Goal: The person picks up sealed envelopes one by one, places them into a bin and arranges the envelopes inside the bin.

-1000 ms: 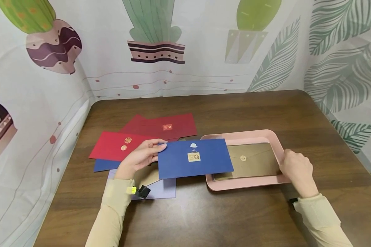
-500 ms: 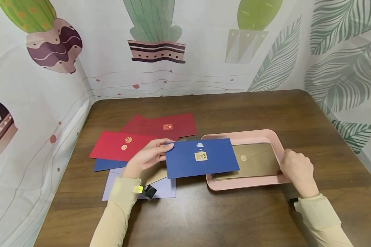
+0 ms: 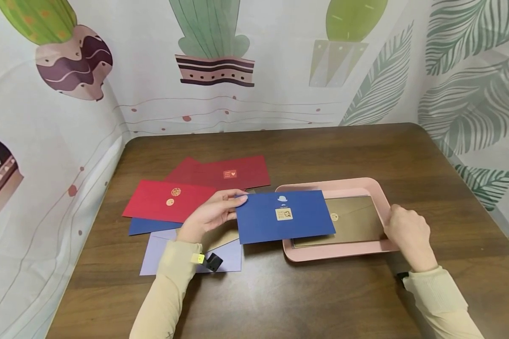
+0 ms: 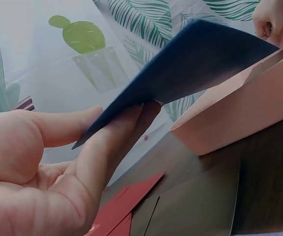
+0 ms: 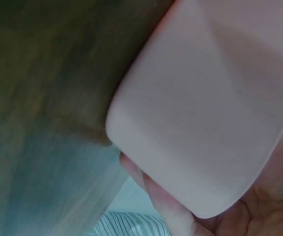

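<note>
**Blue envelope point(image 3: 285, 226) held partly over pink tray point(image 3: 349, 187)**

Left hand point(image 3: 214, 213), thumb on top, clamps its grip on the envelope's 9 o'clock end; right hand point(image 3: 408, 234), knuckles up, clamps its grip on the tray's 3 o'clock wall.

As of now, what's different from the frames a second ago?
The left hand has carried the blue envelope rightward, farther over the pink tray, covering more of the gold envelope in the head view. Nothing newly gripped or released. Unchanged: right hand on the tray's right end, tray and gold envelope in place, bright red envelope lying at left.
</note>
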`<state>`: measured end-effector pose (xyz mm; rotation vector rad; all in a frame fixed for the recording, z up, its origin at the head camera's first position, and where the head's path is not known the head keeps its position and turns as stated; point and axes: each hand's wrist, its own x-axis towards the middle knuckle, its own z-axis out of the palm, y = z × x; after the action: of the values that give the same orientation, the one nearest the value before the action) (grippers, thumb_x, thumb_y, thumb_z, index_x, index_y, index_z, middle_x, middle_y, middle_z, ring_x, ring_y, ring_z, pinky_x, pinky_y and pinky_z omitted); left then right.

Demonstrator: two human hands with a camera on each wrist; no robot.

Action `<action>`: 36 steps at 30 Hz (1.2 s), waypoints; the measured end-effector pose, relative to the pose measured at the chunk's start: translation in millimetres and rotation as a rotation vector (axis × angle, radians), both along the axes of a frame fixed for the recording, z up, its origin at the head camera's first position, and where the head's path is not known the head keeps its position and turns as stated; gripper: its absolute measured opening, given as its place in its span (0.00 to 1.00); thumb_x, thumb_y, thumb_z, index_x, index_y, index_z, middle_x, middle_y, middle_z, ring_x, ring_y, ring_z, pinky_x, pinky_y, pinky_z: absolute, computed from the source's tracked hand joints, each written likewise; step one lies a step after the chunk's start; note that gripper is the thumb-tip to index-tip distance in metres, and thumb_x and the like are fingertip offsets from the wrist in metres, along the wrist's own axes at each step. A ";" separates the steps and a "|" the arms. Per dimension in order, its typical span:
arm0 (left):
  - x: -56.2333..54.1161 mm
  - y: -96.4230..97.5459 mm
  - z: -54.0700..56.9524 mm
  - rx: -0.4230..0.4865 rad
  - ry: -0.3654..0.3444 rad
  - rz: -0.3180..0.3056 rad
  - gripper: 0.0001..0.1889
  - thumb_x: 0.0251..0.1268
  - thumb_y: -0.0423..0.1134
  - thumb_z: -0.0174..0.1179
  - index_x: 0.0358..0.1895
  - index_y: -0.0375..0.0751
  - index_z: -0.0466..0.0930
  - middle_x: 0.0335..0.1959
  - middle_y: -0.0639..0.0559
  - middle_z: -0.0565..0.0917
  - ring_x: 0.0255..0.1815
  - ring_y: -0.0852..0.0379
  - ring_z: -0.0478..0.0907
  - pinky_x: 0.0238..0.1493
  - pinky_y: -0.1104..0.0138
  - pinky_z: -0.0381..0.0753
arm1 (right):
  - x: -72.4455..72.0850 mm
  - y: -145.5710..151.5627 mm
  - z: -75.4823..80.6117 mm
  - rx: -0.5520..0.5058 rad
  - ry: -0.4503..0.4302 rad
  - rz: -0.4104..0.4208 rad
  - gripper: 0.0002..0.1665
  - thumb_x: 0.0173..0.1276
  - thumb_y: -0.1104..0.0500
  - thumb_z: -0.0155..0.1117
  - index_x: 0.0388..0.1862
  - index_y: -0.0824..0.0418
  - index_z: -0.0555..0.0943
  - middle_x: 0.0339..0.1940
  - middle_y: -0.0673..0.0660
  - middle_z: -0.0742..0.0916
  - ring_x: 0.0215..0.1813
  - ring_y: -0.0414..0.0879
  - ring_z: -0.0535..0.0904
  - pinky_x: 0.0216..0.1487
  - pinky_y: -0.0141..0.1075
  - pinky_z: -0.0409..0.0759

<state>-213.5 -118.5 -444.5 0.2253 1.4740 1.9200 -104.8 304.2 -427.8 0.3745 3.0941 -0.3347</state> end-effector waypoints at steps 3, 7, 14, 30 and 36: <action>-0.1 4.4 -0.6 0.010 -0.003 0.000 0.07 0.74 0.29 0.46 0.49 0.37 0.72 0.35 0.54 0.84 0.33 0.63 0.82 0.39 0.71 0.84 | -0.5 1.2 -0.8 0.003 0.000 0.001 0.07 0.57 0.66 0.53 0.31 0.71 0.73 0.25 0.78 0.80 0.25 0.73 0.76 0.19 0.57 0.71; -0.1 10.5 -1.4 0.025 -0.008 -0.003 0.07 0.75 0.28 0.45 0.48 0.37 0.72 0.34 0.54 0.84 0.32 0.64 0.82 0.37 0.72 0.83 | -0.9 1.5 -0.9 0.003 -0.010 0.002 0.08 0.57 0.66 0.53 0.32 0.72 0.73 0.25 0.78 0.80 0.26 0.73 0.76 0.20 0.57 0.72; 1.0 21.8 -0.2 0.033 -0.018 -0.007 0.07 0.74 0.28 0.45 0.49 0.36 0.71 0.33 0.54 0.83 0.32 0.64 0.81 0.37 0.73 0.82 | 0.2 -0.7 0.3 -0.006 -0.008 -0.001 0.07 0.57 0.66 0.53 0.31 0.71 0.73 0.25 0.77 0.80 0.25 0.72 0.76 0.19 0.56 0.71; 3.5 41.5 -1.4 0.096 -0.045 -0.032 0.15 0.77 0.28 0.40 0.60 0.23 0.64 0.38 0.52 0.85 0.37 0.59 0.85 0.42 0.70 0.84 | 0.3 -1.4 0.9 0.001 -0.012 -0.001 0.08 0.55 0.67 0.55 0.32 0.72 0.73 0.25 0.77 0.80 0.26 0.73 0.76 0.20 0.57 0.72; 4.8 49.7 -0.4 0.113 -0.045 -0.039 0.20 0.78 0.28 0.37 0.66 0.17 0.57 0.39 0.52 0.85 0.39 0.60 0.84 0.43 0.69 0.84 | 0.4 -3.0 1.8 -0.001 -0.016 -0.006 0.07 0.55 0.66 0.54 0.31 0.71 0.73 0.26 0.77 0.80 0.26 0.73 0.76 0.19 0.56 0.71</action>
<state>-208.7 -68.8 -444.9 0.2588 1.3237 1.9666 -104.3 301.2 -426.1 0.3842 3.0783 -0.3313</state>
